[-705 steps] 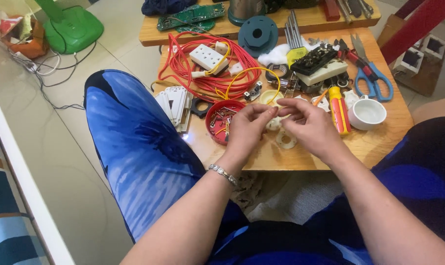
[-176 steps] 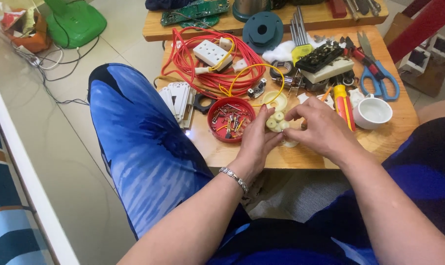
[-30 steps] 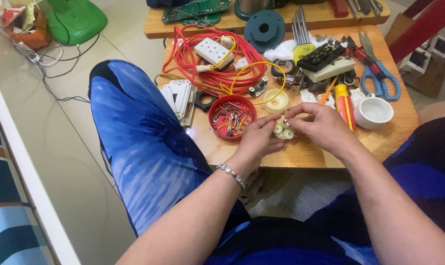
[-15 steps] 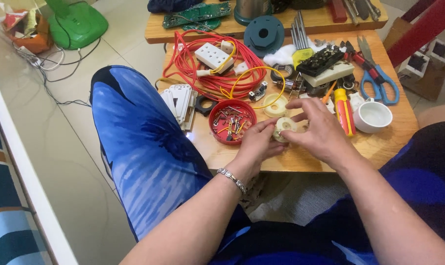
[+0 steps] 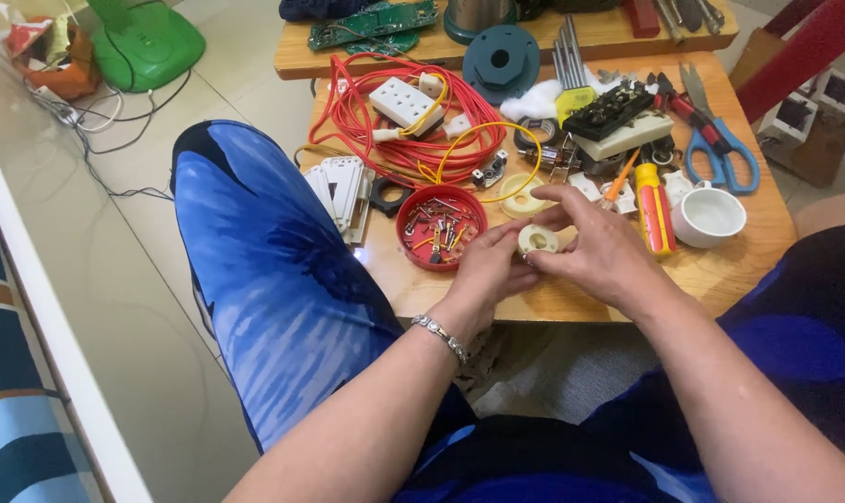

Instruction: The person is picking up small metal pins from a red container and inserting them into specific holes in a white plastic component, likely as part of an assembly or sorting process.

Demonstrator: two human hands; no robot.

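Both hands pinch one small round cream plastic part between them: left hand underneath, right hand on top. It is best held steady, near the red dish of screws just left.

Matt bare wood table, glossy red plastic lid, smooth cream round fitting, probably plastic.
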